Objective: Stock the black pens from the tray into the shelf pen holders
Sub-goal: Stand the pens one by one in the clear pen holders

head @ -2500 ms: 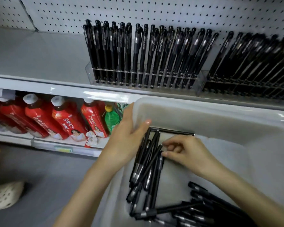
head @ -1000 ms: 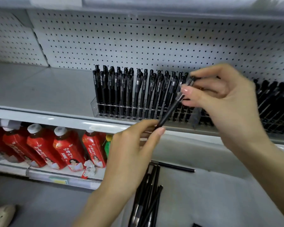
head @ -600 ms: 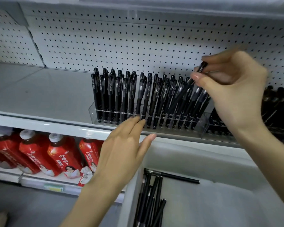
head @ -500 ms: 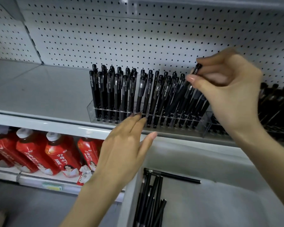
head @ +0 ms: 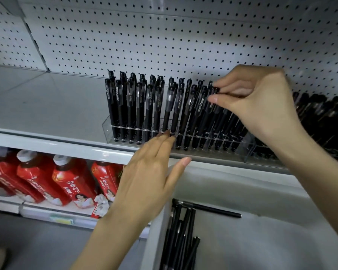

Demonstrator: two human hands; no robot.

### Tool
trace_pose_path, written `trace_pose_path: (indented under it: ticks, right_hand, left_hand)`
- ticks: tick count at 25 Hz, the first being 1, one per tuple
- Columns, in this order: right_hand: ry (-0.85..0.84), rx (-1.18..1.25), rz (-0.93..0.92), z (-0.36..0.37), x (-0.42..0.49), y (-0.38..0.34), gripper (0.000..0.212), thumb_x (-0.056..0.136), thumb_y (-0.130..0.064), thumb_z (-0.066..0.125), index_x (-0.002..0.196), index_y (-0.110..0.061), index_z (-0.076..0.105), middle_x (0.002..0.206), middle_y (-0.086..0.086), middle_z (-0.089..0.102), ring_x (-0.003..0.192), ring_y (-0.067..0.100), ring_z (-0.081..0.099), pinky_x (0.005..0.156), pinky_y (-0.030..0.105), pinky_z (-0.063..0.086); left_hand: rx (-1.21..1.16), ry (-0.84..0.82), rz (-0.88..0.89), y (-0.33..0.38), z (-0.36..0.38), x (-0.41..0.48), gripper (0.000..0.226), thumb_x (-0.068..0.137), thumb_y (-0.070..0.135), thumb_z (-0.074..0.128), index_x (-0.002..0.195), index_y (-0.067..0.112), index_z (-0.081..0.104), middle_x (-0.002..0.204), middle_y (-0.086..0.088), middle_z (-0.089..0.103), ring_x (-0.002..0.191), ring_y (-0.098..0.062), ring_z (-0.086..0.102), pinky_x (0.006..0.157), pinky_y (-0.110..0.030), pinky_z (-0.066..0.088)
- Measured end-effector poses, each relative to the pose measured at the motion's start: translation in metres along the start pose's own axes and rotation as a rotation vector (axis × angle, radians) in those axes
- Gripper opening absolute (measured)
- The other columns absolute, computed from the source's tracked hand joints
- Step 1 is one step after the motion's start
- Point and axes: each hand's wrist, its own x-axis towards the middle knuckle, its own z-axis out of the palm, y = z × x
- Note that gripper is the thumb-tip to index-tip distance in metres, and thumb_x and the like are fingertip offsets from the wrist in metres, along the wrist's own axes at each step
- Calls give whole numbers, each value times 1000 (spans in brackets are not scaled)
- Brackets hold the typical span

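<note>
**Spotter:** What's closest to you?

**Operator:** At the bottom of my view I see the grey tray. Loose pens lie along its left wall, and one lies crosswise behind them. Above the tray is my left grip, released, fingers straight, the tips touching the front of the clear pen holder. A second ago it steadied the pen's lower end, and it has since let go. Red bottles lie on the lower shelf to its left.

**Spotter:** And the right?

**Operator:** My right grip pinches the top of one black pen between thumb and forefinger, at the right part of the holder. Half a second ago its cap stood above the row. Now it has sunk level with its neighbours. The holder stands on the shelf, with a second holder just to its right. The pegboard is behind both.
</note>
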Motion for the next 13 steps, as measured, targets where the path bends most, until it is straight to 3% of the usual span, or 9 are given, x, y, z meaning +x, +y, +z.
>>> trace_pose_path:
  ticks: [4, 7, 10, 13]
  right_hand:
    - [-28, -61, 7, 0, 1, 2, 17, 73, -24, 80, 86, -24, 69, 87, -11, 67, 82, -2, 64, 78, 10, 50]
    - [-40, -109, -11, -1, 0, 0, 19, 74, -25, 79, 89, -26, 68, 86, -14, 65, 81, -5, 62, 74, 6, 48]
    - [-29, -194, -60, -13, -4, -10, 24, 77, -27, 77, 98, -29, 66, 84, -12, 63, 76, -7, 58, 73, 2, 45]
    - [22, -193, -156, -34, -24, -18, 20, 80, -27, 74, 99, -23, 68, 83, -1, 66, 73, 4, 63, 72, 15, 53]
  left_hand:
    - [-16, 4, 10, 1, -2, 0, 64, 92, 59, 20, 137, 20, 44, 141, 4, 46, 131, -7, 35, 105, -20, 21]
    - [-159, -48, -8, 7, -8, -4, 63, 90, 64, 18, 142, 30, 34, 147, 13, 34, 131, 3, 26, 108, -21, 27]
    - [-310, -66, -33, 22, -19, -11, 62, 91, 65, 23, 142, 33, 33, 147, 17, 33, 129, -1, 36, 106, -25, 33]
    - [-379, -90, -122, 28, -16, -24, 53, 95, 48, 37, 143, 25, 33, 148, 10, 33, 127, -12, 41, 103, -11, 23]
